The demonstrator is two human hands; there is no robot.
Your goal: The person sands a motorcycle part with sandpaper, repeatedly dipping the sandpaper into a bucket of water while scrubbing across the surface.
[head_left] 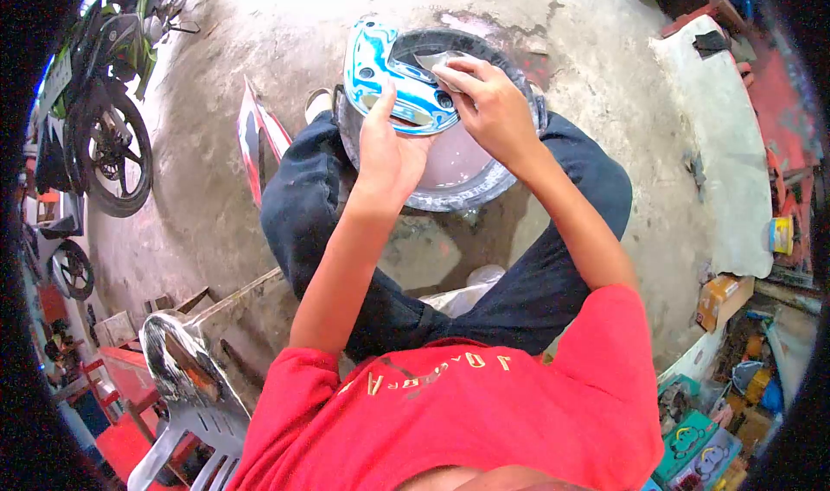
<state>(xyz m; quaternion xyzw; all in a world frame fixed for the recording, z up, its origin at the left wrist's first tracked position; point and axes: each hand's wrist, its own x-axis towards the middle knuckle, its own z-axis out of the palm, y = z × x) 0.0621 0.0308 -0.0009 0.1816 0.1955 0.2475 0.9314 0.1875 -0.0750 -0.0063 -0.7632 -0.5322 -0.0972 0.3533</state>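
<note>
My left hand (391, 149) grips a glossy blue-and-white motorcycle fairing panel (406, 108) by its lower edge, with the thumb over its face. The curved panel has several round holes and is tilted above a round dark basin (467, 199) of cloudy water between my knees. Pinched in the fingers of my right hand (493, 102) is a small grey sheet (441, 60) that looks like sandpaper. It lies at the panel's right side; whether it touches the surface, I cannot tell. The left fingers are partly hidden behind the panel.
A red-and-white panel (259, 137) lies on the concrete floor left of my knee. Motorcycles stand at the far left, one wheel (112, 149) showing. A plastic chair (194, 396) is at lower left. On the right are a pale slab (722, 162), a cardboard box (724, 301) and assorted clutter.
</note>
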